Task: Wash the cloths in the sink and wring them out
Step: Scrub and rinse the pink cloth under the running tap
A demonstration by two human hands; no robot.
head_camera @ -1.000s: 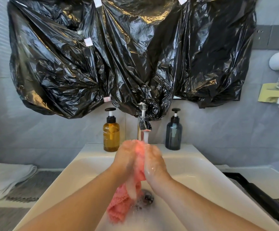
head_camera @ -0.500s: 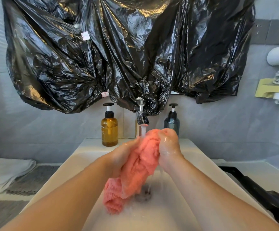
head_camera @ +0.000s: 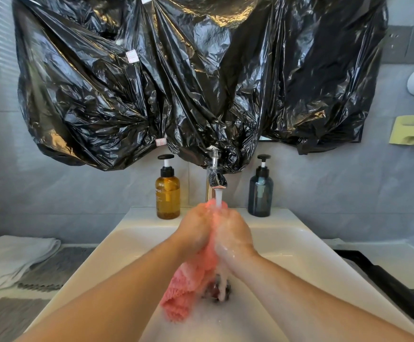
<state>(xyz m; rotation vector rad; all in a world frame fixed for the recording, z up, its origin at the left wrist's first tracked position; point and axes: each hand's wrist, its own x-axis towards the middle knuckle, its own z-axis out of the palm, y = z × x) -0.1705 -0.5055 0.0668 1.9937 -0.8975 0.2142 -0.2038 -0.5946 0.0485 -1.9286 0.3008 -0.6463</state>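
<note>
Closed together since earlier, our left hand (head_camera: 196,232) and right hand (head_camera: 234,238) | both grip pink cloth (head_camera: 187,288) | under running tap (head_camera: 216,178)

Left hand (head_camera: 196,230) and right hand (head_camera: 233,235) gripping pink cloth (head_camera: 188,285) under running tap (head_camera: 216,174); white sink (head_camera: 299,248)

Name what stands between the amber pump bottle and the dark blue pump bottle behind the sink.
The tap stands between them, water running from it onto the pink cloth held below. The head view shows this.
</note>
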